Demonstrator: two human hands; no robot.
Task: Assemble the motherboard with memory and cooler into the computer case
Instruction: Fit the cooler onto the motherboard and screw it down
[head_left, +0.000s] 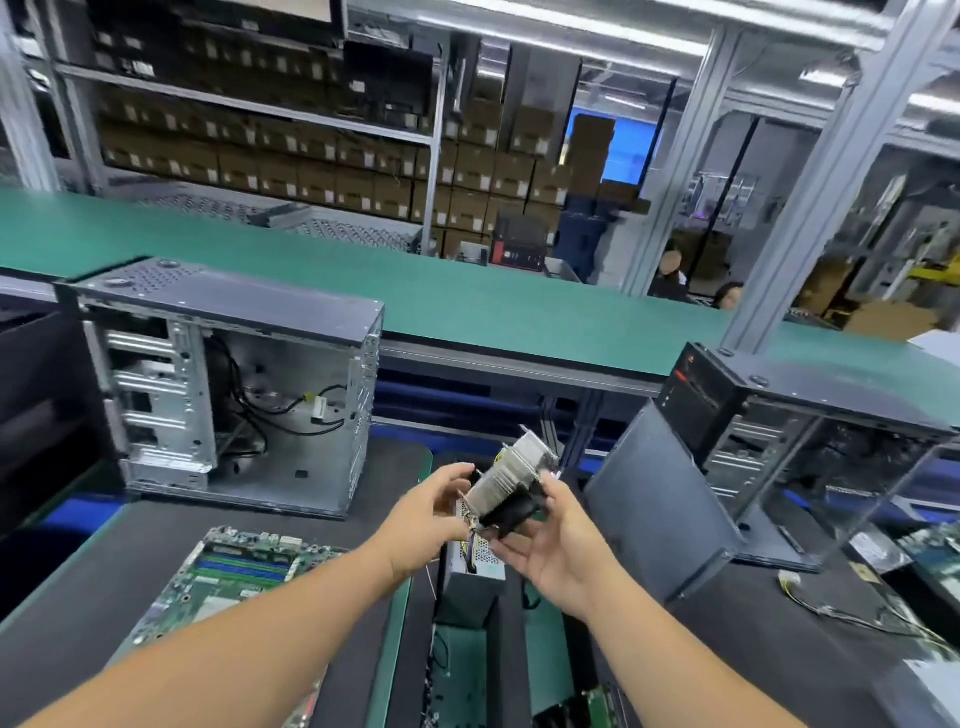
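Gripping the cooler (511, 480) between curled fingers, left hand (434, 512) and right hand (553, 540) hold it aloft; motherboard (228, 571) lies below-left of the fingers.

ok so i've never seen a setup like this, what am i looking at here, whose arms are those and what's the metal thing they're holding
There is no robot here: the one picture comes from a camera worn on a person's head, looking forward and down, so the two bare arms are the wearer's own. The left hand and right hand together hold a CPU cooler, a block of metal fins with a black fan, up in the air above the bench. On the dark mat at lower left lies a green motherboard. Behind it stands an open computer case with loose cables inside. A second open case stands to the right, with a dark side panel leaning against it. Behind runs a green conveyor belt.
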